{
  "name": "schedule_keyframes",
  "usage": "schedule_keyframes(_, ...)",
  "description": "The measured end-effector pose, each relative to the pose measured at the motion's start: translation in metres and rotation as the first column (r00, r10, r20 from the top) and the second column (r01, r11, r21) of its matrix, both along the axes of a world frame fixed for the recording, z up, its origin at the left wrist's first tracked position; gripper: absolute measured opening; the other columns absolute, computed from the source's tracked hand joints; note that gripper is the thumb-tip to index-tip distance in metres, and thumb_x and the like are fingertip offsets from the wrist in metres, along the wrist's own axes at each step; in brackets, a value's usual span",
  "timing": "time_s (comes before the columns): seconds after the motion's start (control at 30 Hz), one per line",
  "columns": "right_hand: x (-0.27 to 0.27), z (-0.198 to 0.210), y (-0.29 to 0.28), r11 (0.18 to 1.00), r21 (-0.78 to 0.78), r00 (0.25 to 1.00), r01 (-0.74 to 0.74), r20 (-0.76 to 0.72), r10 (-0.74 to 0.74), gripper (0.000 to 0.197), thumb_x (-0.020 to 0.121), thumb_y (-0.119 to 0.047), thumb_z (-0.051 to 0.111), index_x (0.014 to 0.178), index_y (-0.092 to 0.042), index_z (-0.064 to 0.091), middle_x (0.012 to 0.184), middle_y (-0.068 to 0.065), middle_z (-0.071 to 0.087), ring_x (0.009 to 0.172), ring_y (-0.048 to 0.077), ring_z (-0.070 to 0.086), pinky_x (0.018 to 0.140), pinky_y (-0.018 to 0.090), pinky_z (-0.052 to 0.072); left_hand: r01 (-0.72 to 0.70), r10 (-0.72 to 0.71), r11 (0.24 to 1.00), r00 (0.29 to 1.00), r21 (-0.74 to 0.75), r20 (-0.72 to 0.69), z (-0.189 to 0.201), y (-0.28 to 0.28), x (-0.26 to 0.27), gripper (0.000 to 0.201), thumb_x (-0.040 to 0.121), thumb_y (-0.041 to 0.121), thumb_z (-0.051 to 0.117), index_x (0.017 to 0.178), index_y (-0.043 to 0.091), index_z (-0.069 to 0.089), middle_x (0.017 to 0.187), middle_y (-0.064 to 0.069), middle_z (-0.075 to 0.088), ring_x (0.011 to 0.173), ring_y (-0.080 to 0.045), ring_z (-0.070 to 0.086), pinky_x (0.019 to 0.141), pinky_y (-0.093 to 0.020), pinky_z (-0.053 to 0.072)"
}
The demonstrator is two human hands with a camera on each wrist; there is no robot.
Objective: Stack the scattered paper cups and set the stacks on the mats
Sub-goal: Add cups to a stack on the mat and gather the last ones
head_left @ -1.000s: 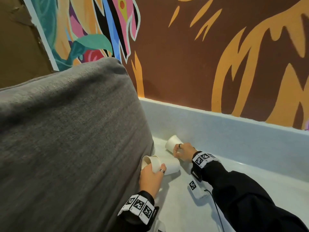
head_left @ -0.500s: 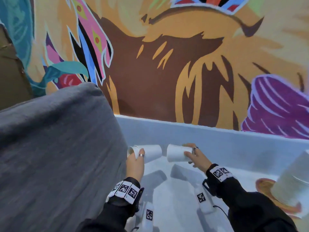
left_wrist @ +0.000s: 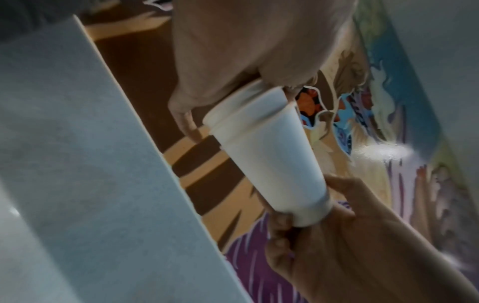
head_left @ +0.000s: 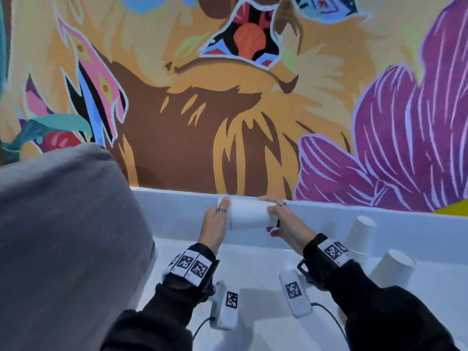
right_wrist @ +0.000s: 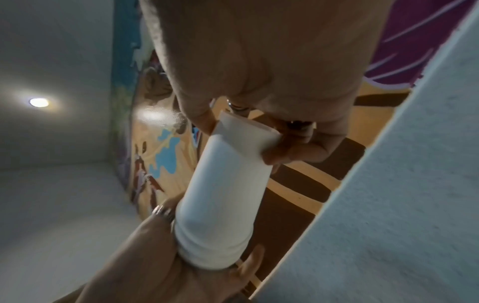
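**Nesting the two cups**

Pushing the white paper cups together, I hold them sideways in the air above the pale white table, between a grey cushion and the painted mural wall. My left hand curls round the rim end; my right hand pinches the narrow base. I judge I should keep both axes in line and squeeze lightly, since thin paper buckles. The cups look plain, tapered, matte; near the wide end a rim line shows one seated inside the other. Two more white cups stand inverted on the table at right.
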State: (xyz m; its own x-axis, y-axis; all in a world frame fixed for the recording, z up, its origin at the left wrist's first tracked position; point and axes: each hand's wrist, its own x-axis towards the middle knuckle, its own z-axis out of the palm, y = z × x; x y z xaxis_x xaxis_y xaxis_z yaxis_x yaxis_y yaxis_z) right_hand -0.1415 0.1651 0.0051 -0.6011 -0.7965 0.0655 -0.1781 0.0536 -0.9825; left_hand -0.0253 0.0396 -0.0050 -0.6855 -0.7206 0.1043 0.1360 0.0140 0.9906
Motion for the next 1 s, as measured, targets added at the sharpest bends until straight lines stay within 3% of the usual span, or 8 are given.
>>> schedule_keyframes(0.1,0.011,0.02,0.025,1.0,-0.012,0.996,0.027,-0.081,-0.028,0.024,0.099,-0.027,0.035,0.122,-0.029,0.043,0.093,0.004,0.045,0.067,0.017,0.045,0.062,0.025,0.042,0.03,-0.029,0.999,0.998,0.012,-0.054,0.018,0.038,-0.011,0.05,0.095,0.051,0.04,0.115,0.009,0.059,0.11,-0.008,0.062,0.105,-0.024,0.057,0.091,-0.033,0.043)
schedule_keyframes(0.27,0.01,0.061,0.086,0.968,-0.136,0.949,0.211,-0.21,-0.236,0.029,0.098,-0.031,0.042,0.125,-0.023,0.032,0.088,0.006,0.047,0.057,0.013,0.048,0.053,0.024,0.047,0.015,-0.019,1.0,0.983,-0.02,-0.184,0.043,0.102,-0.032,0.049,0.088,0.031,0.061,0.12,0.017,0.026,0.12,-0.007,0.042,0.096,-0.014,0.049,0.074,-0.02,0.044)
schedule_keyframes(0.4,-0.003,0.089,0.15,0.947,-0.136,0.862,0.291,-0.391,-0.322,0.033,0.098,-0.034,0.041,0.125,-0.015,0.04,0.086,0.004,0.05,0.059,0.013,0.048,0.051,0.023,0.044,0.127,-0.154,0.972,0.98,-0.197,-0.126,0.053,0.151,-0.053,0.092,0.076,0.031,0.075,0.143,0.021,0.013,0.142,-0.003,0.022,0.125,-0.02,0.037,0.103,-0.035,0.042)
schedule_keyframes(0.53,-0.02,0.102,0.216,0.922,-0.11,0.772,0.371,-0.516,-0.372,0.037,0.097,-0.038,0.042,0.13,-0.021,0.043,0.093,-0.01,0.052,0.069,0.003,0.048,0.051,0.015,0.042,0.378,-0.408,0.863,0.913,-0.334,-0.021,0.049,0.205,-0.068,0.087,0.073,0.029,0.079,0.138,0.022,0.022,0.134,-0.002,0.032,0.121,-0.019,0.042,0.098,-0.034,0.045)
schedule_keyframes(0.67,-0.03,0.1,0.275,0.931,0.031,0.712,0.364,-0.654,-0.256,0.038,0.093,-0.038,0.048,0.124,-0.016,0.054,0.13,-0.01,0.052,0.099,0.002,0.054,0.075,0.017,0.041,0.553,-0.532,0.737,0.829,-0.389,0.172,0.033,0.259,-0.08,0.06,0.075,0.029,0.078,0.12,0.023,0.038,0.115,0.002,0.053,0.105,-0.016,0.054,0.087,-0.032,0.05)
schedule_keyframes(0.77,-0.029,0.084,0.306,0.928,0.176,0.733,0.329,-0.667,-0.134,0.045,0.09,-0.035,0.056,0.131,-0.019,0.052,0.127,-0.007,0.056,0.115,0.007,0.053,0.089,0.017,0.043,0.611,-0.528,0.659,0.791,-0.438,0.309,0.016,0.293,-0.089,0.061,0.066,0.034,0.081,0.115,0.022,0.047,0.108,0.002,0.061,0.098,-0.016,0.059,0.084,-0.039,0.053)
schedule_keyframes(0.9,-0.026,0.059,0.329,0.891,0.271,0.698,0.364,-0.713,-0.069,0.047,0.088,-0.037,0.06,0.132,-0.024,0.051,0.111,-0.016,0.05,0.111,0.003,0.048,0.09,0.015,0.036,0.622,-0.455,0.579,0.783,-0.528,0.424,-0.008,0.317,-0.097,0.063,0.068,0.037,0.081,0.119,0.02,0.047,0.109,0.005,0.06,0.092,-0.009,0.054,0.066,-0.016,0.043)
schedule_keyframes(1.0,-0.027,0.045,0.336,0.874,0.332,0.701,0.355,-0.713,-0.014,0.048,0.087,-0.037,0.061,0.132,-0.024,0.051,0.107,-0.012,0.049,0.112,0.009,0.049,0.089,0.015,0.034,0.62,-0.361,0.555,0.78,-0.554,0.511,-0.027,0.322,-0.101,0.07,0.059,0.055,0.077,0.116,0.026,0.047,0.11,0.008,0.06,0.1,-0.013,0.056,0.082,-0.03,0.048)
